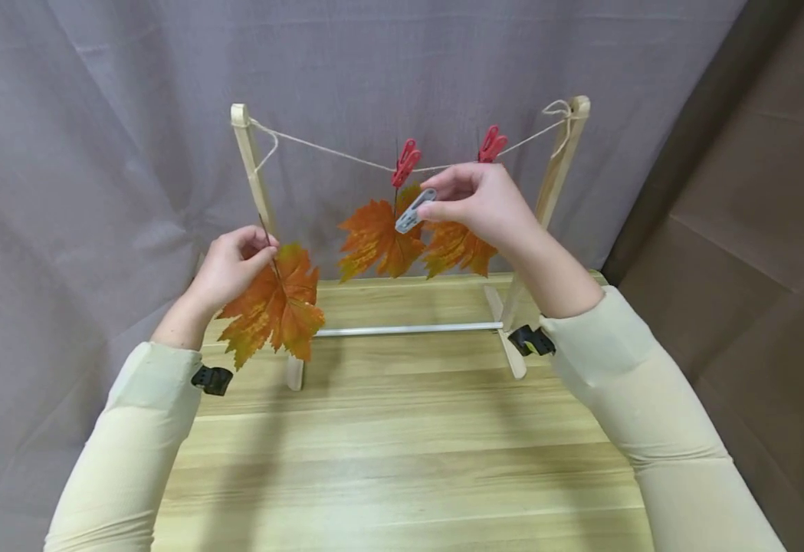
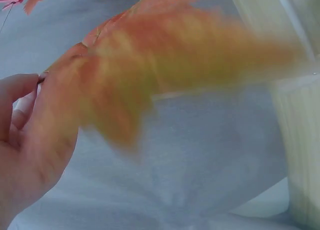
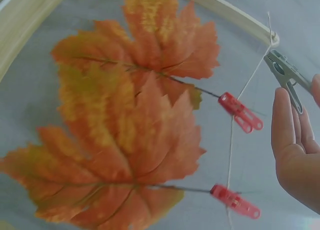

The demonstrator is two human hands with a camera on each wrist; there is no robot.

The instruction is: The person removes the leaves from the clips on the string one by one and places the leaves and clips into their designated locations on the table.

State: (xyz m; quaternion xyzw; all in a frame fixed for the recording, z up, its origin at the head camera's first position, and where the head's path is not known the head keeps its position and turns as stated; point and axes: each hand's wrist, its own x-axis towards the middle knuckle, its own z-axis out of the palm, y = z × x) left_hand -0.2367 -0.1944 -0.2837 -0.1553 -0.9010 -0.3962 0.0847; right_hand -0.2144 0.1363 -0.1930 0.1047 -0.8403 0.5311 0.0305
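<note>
My left hand (image 1: 231, 264) pinches the dark stem of an orange maple leaf (image 1: 284, 307), which hangs below the fingers near the left post; in the left wrist view the leaf (image 2: 135, 65) is blurred. Between thumb and fingers, my right hand (image 1: 487, 203) holds a grey clothespin (image 1: 415, 211), its tip pointing down and left in the head view. Behind that hand, two red clothespins (image 1: 407, 162) (image 3: 240, 112) grip a string (image 1: 333, 154) and the stems of two more maple leaves (image 1: 379, 238) (image 3: 105, 175). The right hand partly covers one of these leaves in the head view.
The string sags between two wooden posts (image 1: 253, 172) (image 1: 559, 165), tied at each top. A white rod (image 1: 408, 330) joins their feet, which stand on a wood-grain table (image 1: 402, 452). Grey curtain (image 1: 132, 115) hangs behind and at the sides.
</note>
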